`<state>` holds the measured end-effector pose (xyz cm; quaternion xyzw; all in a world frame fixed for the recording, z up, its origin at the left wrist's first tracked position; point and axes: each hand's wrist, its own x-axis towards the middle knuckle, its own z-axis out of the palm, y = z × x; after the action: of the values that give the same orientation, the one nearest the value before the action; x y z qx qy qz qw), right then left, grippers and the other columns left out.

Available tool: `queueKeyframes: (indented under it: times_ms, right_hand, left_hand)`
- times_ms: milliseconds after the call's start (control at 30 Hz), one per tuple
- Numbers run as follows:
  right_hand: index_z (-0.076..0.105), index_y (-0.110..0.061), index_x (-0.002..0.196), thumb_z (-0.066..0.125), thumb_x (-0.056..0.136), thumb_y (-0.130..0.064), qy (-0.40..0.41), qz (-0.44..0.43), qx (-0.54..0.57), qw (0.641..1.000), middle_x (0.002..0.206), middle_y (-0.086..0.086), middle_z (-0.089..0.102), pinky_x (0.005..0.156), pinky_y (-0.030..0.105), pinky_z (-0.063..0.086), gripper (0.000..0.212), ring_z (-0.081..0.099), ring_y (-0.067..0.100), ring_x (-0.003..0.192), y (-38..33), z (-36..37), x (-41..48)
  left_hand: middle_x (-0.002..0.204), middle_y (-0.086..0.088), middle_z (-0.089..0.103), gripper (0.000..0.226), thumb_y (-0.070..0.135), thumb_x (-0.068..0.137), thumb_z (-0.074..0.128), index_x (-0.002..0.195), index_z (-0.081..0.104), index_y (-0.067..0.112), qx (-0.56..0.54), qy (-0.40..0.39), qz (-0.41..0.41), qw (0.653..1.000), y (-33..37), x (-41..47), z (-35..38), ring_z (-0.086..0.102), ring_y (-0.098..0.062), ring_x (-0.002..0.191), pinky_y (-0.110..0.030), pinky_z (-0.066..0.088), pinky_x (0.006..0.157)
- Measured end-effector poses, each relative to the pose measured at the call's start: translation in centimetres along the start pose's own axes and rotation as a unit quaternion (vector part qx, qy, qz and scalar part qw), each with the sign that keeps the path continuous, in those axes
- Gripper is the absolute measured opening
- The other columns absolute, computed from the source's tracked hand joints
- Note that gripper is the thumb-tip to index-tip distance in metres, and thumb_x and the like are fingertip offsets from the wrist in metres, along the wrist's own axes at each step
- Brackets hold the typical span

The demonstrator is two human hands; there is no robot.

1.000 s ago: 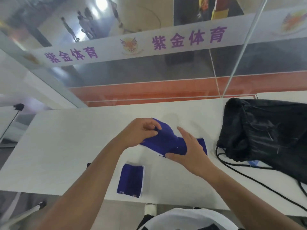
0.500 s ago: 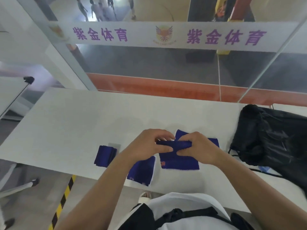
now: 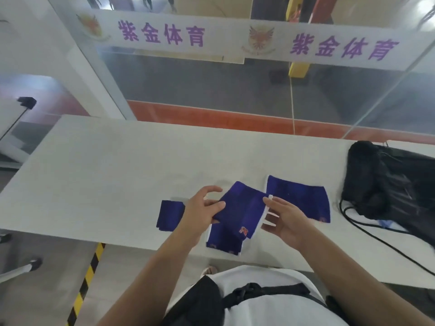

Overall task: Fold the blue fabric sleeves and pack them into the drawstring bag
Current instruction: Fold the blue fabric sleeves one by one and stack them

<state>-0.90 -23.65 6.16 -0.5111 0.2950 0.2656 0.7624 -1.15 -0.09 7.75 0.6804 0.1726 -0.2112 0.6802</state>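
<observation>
I hold a folded blue sleeve [image 3: 242, 208] just above the white table [image 3: 98, 170]. My left hand [image 3: 202, 212] pinches its left edge, and my right hand [image 3: 284, 220] grips its white-trimmed right edge. Under it, at the table's near edge, lies another folded blue sleeve [image 3: 223, 241]. A third folded blue piece [image 3: 169, 215] rests to the left, partly behind my left wrist. A larger flat blue sleeve [image 3: 303, 198] lies to the right. The black drawstring bag [image 3: 386, 182] sits crumpled at the far right, its mouth not visible.
The bag's black cord [image 3: 376, 238] loops over the table toward the near right edge. A glass partition [image 3: 235, 90] with a lettered white band rises behind the table. A yellow-black floor stripe [image 3: 87, 281] runs below the near edge at left.
Both hands have lifted the folded sleeve off the larger flat one and carried it left, over the folded piece at the near edge. The view has also shifted left and down.
</observation>
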Motion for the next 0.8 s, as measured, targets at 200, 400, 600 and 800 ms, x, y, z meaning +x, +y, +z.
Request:
queueKeyframes:
  times_ms: [200,400,600,800]
  right_hand:
    - [0.069,-0.012,0.110,0.067,0.093,-0.024,0.045,0.071,0.034,0.996,0.096,0.010,0.074,0.067,0.041,0.059,0.021,0.072,0.029,0.081,5.0,1.5,-0.7]
    - [0.069,-0.010,0.118,0.068,0.087,-0.023,0.000,0.149,0.198,0.969,0.103,0.020,0.071,0.069,0.046,0.060,0.033,0.070,0.039,0.087,10.1,3.3,-2.5]
    - [0.064,-0.001,0.126,0.062,0.093,-0.025,0.017,0.106,0.190,0.976,0.117,0.019,0.069,0.069,0.040,0.061,0.041,0.072,0.033,0.091,11.6,3.7,-2.4]
    - [0.066,0.004,0.120,0.062,0.096,-0.008,0.093,0.045,0.030,0.994,0.113,0.021,0.075,0.087,0.051,0.060,0.027,0.073,0.037,0.101,10.7,3.2,-0.8]
  left_hand:
    - [0.124,-0.014,0.066,0.029,-0.001,0.095,0.060,0.112,0.068,0.021,0.013,-0.117,-0.045,0.992,-4.2,-1.7,-2.3,0.070,-0.030,0.109,-0.036,0.062,0.079]
    - [0.129,-0.013,0.065,0.036,-0.008,0.095,0.057,0.119,0.066,0.018,-0.094,-0.143,-0.060,0.983,-6.7,-2.4,-3.5,0.070,-0.031,0.111,-0.042,0.061,0.083]
    - [0.136,0.001,0.058,0.054,-0.008,0.090,0.055,0.120,0.067,0.036,-0.007,-0.220,-0.041,0.975,-6.5,-2.4,-4.6,0.066,-0.026,0.116,-0.030,0.059,0.081]
    - [0.099,-0.001,0.078,0.021,0.010,0.092,0.070,0.087,0.077,0.029,0.109,-0.143,-0.029,0.983,-7.6,-1.4,-5.3,0.073,-0.019,0.095,-0.023,0.061,0.072]
